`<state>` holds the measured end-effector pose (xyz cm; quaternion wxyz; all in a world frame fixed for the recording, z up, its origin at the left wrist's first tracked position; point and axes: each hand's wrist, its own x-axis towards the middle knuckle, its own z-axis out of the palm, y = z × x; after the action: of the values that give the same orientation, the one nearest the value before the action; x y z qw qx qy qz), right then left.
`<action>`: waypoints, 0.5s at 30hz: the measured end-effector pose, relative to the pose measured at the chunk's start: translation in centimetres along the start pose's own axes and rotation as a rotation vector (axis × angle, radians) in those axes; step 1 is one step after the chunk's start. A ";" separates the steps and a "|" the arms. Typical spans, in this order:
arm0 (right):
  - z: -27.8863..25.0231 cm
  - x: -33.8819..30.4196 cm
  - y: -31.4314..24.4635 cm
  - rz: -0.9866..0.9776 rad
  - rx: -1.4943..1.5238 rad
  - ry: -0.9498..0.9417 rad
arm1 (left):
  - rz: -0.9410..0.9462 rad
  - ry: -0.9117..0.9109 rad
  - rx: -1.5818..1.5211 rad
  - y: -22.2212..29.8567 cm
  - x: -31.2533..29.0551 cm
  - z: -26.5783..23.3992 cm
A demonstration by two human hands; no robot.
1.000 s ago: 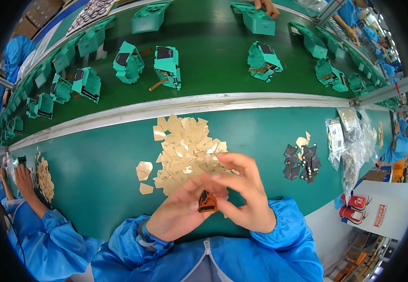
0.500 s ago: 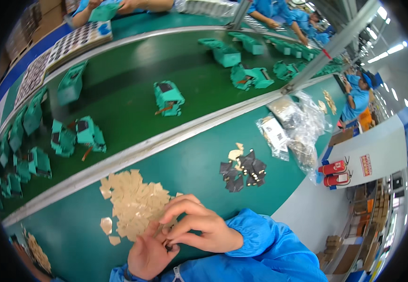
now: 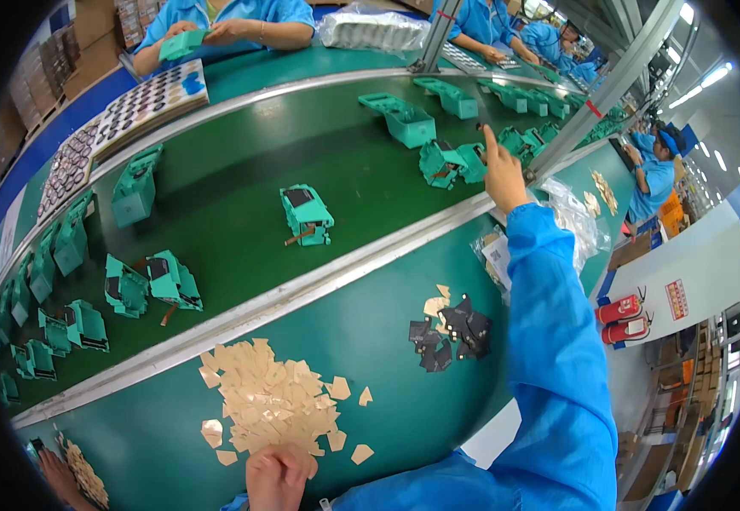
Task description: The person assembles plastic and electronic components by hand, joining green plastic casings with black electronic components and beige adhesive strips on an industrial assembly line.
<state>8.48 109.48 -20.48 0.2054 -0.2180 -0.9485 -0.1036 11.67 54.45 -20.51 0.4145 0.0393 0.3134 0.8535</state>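
My right hand [image 3: 503, 177] reaches out over the conveyor, just above the green plastic housings [image 3: 443, 163]. Its index finger is stretched out and the other fingers are partly hidden. A small dark bit [image 3: 479, 127] shows at that fingertip; whether it clings there, I cannot tell. Close to my body, my left hand [image 3: 278, 473] is closed with curled fingers, and anything inside is hidden. It rests at the near edge of a heap of thin beige pieces [image 3: 276, 396]. To the right lies a small pile of black flat pieces [image 3: 469, 330] with beige scraps [image 3: 435, 307].
Metal rails [image 3: 259, 302] border the green conveyor [image 3: 242, 221], which carries more housings. A slanted metal post [image 3: 604, 94] stands beyond my right hand. Clear plastic bags [image 3: 576, 213] lie by my right forearm. Co-workers [image 3: 255, 30] sit across the belt.
My hands have parted: the right swung up and away over the conveyor, its index finger extended. The left has turned and closed beside the beige heap. The view has shifted slightly.
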 end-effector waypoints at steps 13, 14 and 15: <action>-14.6 -4.4 -9.3 0.042 0.758 -0.055 | 0.350 -0.107 0.763 1.3 0.1 0.5; -16.1 -6.9 -13.2 0.080 1.014 -0.196 | 0.477 -0.116 0.993 1.4 0.0 1.1; -17.3 -9.1 -16.8 0.080 1.056 -0.334 | 0.486 -0.031 1.038 1.4 -0.5 1.7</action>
<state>14.28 86.29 -10.78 0.1373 -0.1349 -0.8822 0.4297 11.65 54.28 -18.27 0.1375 0.3210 0.6673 0.6579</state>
